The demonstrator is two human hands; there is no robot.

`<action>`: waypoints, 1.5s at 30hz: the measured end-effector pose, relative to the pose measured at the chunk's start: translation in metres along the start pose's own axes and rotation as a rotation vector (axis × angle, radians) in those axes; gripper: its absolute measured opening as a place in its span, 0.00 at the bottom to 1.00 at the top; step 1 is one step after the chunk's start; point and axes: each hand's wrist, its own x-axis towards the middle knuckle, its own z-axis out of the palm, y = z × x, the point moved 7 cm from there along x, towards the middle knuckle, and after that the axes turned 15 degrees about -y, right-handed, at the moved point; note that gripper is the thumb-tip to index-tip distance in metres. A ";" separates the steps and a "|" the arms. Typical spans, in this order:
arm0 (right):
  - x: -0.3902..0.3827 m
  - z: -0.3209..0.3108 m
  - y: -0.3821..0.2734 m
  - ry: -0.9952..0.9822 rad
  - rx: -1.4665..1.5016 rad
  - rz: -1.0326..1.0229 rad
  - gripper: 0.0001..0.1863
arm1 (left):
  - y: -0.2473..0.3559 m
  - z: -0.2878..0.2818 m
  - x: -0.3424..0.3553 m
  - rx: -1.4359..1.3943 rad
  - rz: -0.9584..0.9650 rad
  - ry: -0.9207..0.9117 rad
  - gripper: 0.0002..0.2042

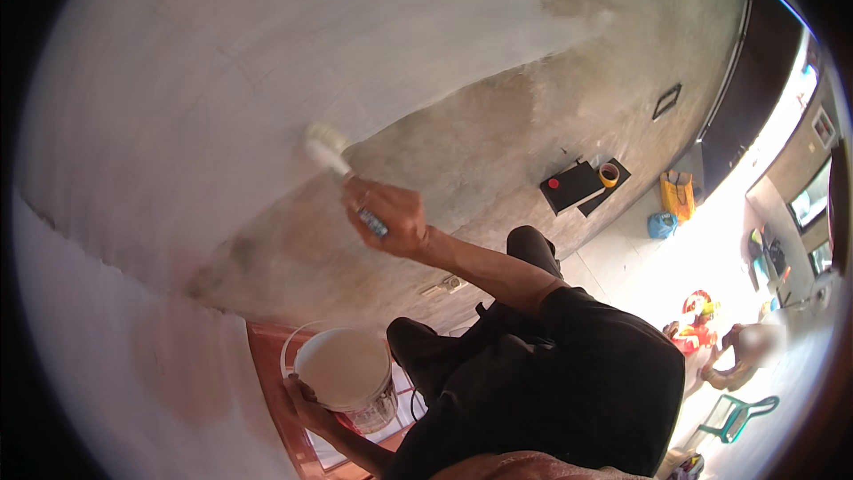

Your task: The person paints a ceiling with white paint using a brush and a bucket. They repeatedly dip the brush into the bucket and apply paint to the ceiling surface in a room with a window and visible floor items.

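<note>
My right hand (391, 216) is closed around the handle of a paintbrush (330, 156), which is blurred at the bristles. The brush head is at the wall (426, 27), by the edge between pale fresh paint and a bare brownish-grey area (471, 120). Lower down, my left hand (306, 402) grips the side of a paint bucket (391, 404). Pale, creamy paint (342, 364) shows inside it, and its thin wire handle stands up on the left. Part of the left hand's grip is hidden by the bucket.
A black wall shelf (569, 188) with a yellow tape roll (609, 175) juts out at the right. Reddish-brown wooden furniture (274, 364) stands below the bucket. Yellow (677, 196) and blue bags (661, 226), a green stool (736, 420) and another person (733, 356) are farther right.
</note>
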 end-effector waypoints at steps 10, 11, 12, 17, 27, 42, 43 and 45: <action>-0.022 -0.140 0.118 0.035 0.136 0.476 0.09 | 0.016 0.003 -0.002 0.135 0.092 0.004 0.14; -0.029 -0.166 0.136 0.112 0.141 0.490 0.09 | 0.015 0.002 -0.001 0.129 0.103 0.000 0.14; -0.037 -0.192 0.156 0.189 0.145 0.502 0.09 | 0.015 0.002 0.000 0.121 0.115 -0.005 0.14; -0.056 -0.321 0.206 0.489 -0.163 0.488 0.07 | 0.024 0.011 0.001 0.103 0.180 -0.021 0.14; -0.035 -0.326 0.205 0.642 -0.750 0.455 0.07 | -0.018 -0.015 0.004 -0.052 0.051 0.003 0.15; -0.033 0.030 0.013 -0.007 -0.098 0.023 0.13 | -0.007 -0.010 -0.002 0.051 -0.022 0.118 0.12; -0.027 0.028 0.009 -0.032 -0.031 -0.018 0.13 | -0.002 -0.010 -0.003 0.057 -0.018 0.116 0.11; -0.020 0.022 0.012 -0.095 0.139 0.061 0.12 | 0.003 -0.010 -0.003 0.090 0.023 0.092 0.11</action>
